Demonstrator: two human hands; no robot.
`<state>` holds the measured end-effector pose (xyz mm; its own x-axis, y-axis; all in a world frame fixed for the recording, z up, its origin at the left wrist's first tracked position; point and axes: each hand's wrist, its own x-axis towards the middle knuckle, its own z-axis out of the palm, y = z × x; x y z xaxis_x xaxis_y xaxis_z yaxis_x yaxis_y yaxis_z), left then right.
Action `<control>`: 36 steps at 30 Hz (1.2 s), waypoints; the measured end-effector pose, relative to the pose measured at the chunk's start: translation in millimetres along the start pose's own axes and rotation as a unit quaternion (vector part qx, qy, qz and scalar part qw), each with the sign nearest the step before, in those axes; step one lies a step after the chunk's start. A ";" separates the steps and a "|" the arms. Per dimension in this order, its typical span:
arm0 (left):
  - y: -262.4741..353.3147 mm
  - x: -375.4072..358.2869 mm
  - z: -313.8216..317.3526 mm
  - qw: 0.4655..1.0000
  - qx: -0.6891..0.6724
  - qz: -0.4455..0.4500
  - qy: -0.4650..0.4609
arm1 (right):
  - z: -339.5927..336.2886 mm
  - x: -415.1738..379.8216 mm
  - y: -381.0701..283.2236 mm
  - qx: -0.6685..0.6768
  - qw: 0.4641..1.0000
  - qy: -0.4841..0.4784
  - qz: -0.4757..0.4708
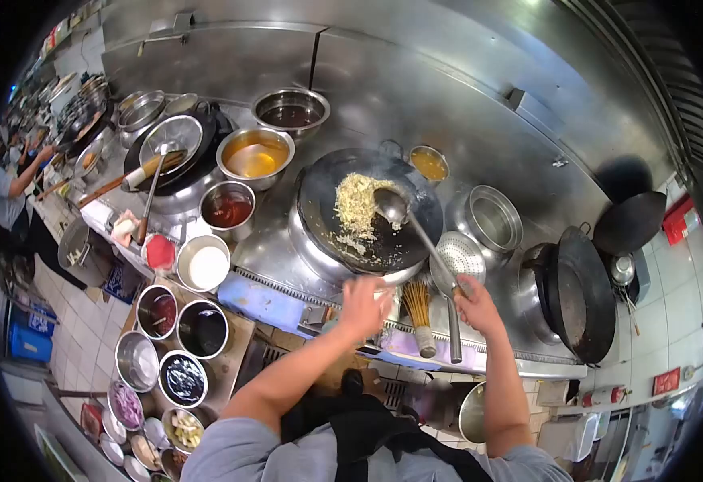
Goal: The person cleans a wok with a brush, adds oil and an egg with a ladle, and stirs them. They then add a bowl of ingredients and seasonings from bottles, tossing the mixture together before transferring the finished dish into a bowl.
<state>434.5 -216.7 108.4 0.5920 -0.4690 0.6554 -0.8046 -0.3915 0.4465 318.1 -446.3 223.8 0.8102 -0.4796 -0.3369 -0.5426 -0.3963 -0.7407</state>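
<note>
My right hand [476,305] is closed around the long handle of a metal ladle [391,207]. The ladle's bowl rests in a black wok [319,193], against the right side of a heap of pale yellow, finely chopped food [356,201]. Just in front of the wok's near rim is my left hand [361,308], slightly blurred, its fingers apart and nothing visible in them. Below my right hand lies a perforated skimmer [458,255] with its handle toward me. Between the hands sits a bamboo wok brush [420,313].
Left of the wok stand bowls of orange liquid [256,154], red sauce [228,210] and white powder or liquid [203,263]. Several seasoning pots, including a dark one [203,328], are lower left. Another wok [582,297] leans at right. A person [6,189] works far left.
</note>
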 end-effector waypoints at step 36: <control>-54.5 43.9 3.3 0.966 0.045 -0.060 -0.247 | 66.4 50.8 -21.9 0.083 0.996 0.001 -0.044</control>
<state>504.5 -218.6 110.8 0.6494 -0.7275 0.2215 -0.7342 -0.5240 0.4317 385.8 -410.0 184.3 0.8521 -0.4511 -0.2654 -0.4256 -0.3021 -0.8530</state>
